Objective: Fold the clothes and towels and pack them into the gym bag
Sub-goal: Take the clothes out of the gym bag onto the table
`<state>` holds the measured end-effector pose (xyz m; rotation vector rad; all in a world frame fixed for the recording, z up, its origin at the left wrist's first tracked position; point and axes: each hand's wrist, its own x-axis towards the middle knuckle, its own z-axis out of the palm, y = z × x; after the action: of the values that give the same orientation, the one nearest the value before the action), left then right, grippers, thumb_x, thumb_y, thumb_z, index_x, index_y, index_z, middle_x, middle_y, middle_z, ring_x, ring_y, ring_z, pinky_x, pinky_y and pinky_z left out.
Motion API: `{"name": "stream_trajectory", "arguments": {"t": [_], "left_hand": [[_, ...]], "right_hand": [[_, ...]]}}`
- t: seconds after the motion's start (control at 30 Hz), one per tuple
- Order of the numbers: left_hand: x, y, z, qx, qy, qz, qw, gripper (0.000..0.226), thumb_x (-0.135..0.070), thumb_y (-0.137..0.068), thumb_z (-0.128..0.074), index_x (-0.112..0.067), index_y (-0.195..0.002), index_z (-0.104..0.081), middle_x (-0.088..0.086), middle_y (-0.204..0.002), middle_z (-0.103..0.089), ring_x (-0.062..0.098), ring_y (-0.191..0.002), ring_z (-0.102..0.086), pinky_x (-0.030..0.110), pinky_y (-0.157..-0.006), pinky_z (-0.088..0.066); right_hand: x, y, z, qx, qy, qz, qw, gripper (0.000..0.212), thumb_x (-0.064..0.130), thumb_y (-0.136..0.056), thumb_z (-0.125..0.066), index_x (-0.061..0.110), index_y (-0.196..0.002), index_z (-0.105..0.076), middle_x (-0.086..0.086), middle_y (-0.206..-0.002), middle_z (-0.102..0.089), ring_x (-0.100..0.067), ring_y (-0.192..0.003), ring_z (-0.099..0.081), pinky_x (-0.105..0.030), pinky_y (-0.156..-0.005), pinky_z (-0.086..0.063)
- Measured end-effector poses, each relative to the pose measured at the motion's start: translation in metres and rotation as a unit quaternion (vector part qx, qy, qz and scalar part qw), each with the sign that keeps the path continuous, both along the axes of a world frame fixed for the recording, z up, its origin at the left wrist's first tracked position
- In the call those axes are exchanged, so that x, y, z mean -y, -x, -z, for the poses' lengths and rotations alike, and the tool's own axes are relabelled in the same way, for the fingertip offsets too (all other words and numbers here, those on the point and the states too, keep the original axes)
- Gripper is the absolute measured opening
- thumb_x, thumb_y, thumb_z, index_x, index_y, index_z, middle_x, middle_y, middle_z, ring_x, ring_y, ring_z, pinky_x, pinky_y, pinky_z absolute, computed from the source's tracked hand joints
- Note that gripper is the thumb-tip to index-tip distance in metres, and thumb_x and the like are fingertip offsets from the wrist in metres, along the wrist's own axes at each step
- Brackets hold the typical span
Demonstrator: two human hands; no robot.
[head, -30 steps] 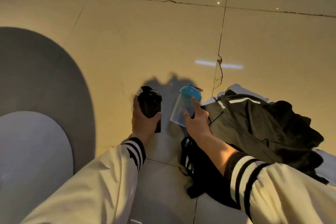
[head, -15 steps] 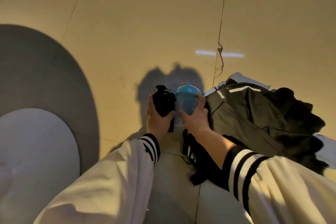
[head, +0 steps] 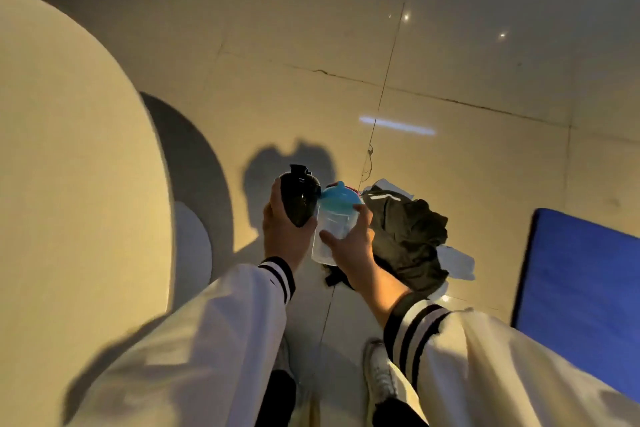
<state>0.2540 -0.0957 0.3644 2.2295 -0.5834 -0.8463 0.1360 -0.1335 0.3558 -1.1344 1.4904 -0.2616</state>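
Clothes [head: 412,239] lie unfolded in a dark heap on the floor [head: 311,97], just right of the hands. The left hand [head: 284,236] curls around a black bottle [head: 299,199] and the right hand [head: 353,246] around a clear blue-lidded shaker [head: 334,218]. The two touch and are held up off the floor, probably to clear folding space; I cannot make out a gym bag.

Glossy black bottle [head: 298,198]; clear, seemingly plastic shaker [head: 331,227]; matt dark cloth heap [head: 408,236]; polished floor tiles [head: 294,94].
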Motion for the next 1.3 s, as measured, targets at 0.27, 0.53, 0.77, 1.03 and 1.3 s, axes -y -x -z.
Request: {"name": "stream_trajectory", "arguments": {"t": [0.27, 0.53, 0.77, 1.03, 1.3], "left_hand": [[-0.049, -0.019, -0.249, 0.093, 0.049, -0.091, 0.990, 0.092, -0.033, -0.078, -0.078, -0.047, -0.147, -0.019, -0.003, -0.134, -0.051, 0.024, -0.126, -0.043, 0.045, -0.107, -0.039], [-0.138, -0.127, -0.371, 0.094, 0.070, -0.231, 0.966, 0.102, -0.041, -0.076, -0.082, -0.058, -0.147, -0.011, 0.010, -0.137, -0.038, 0.032, -0.124, -0.042, 0.047, -0.107, -0.035], [-0.228, -0.269, -0.392, 0.092, 0.138, -0.274, 0.947, 0.105, -0.028, -0.075, -0.084, -0.050, -0.151, -0.016, 0.010, -0.136, -0.039, 0.026, -0.123, -0.043, 0.028, -0.097, -0.036], [-0.290, -0.455, -0.340, 0.129, 0.125, -0.269, 0.946, 0.107, -0.024, -0.065, -0.086, -0.042, -0.145, -0.018, 0.002, -0.130, -0.059, 0.026, -0.118, -0.058, 0.048, -0.100, -0.051], [-0.287, -0.560, -0.253, 0.108, 0.207, -0.245, 0.941, 0.108, -0.002, -0.068, -0.087, -0.023, -0.150, -0.021, 0.004, -0.140, -0.052, 0.021, -0.127, -0.055, 0.042, -0.107, -0.047]], "right_hand": [[-0.033, -0.017, -0.224, 0.073, 0.018, -0.083, 0.994, 0.107, 0.023, -0.071, -0.089, 0.025, -0.150, -0.018, 0.000, -0.137, -0.048, -0.022, -0.129, -0.048, -0.048, -0.108, -0.044], [-0.081, -0.136, -0.337, 0.162, 0.076, -0.215, 0.960, 0.070, 0.020, -0.066, -0.088, 0.031, -0.124, -0.048, 0.001, -0.115, -0.061, -0.018, -0.102, -0.064, -0.042, -0.087, -0.060], [-0.138, -0.302, -0.344, 0.135, 0.127, -0.285, 0.940, 0.066, 0.030, -0.070, -0.084, 0.044, -0.118, -0.040, 0.009, -0.115, -0.054, -0.020, -0.111, -0.054, -0.049, -0.097, -0.053], [-0.188, -0.483, -0.300, 0.170, 0.140, -0.314, 0.924, 0.081, 0.022, -0.072, -0.084, 0.039, -0.136, -0.037, 0.006, -0.127, -0.053, -0.023, -0.116, -0.054, -0.052, -0.099, -0.052], [-0.181, -0.589, -0.233, 0.191, 0.217, -0.301, 0.909, 0.079, 0.006, -0.079, -0.081, 0.024, -0.143, -0.038, 0.006, -0.127, -0.054, -0.016, -0.115, -0.053, -0.031, -0.095, -0.049]]}}
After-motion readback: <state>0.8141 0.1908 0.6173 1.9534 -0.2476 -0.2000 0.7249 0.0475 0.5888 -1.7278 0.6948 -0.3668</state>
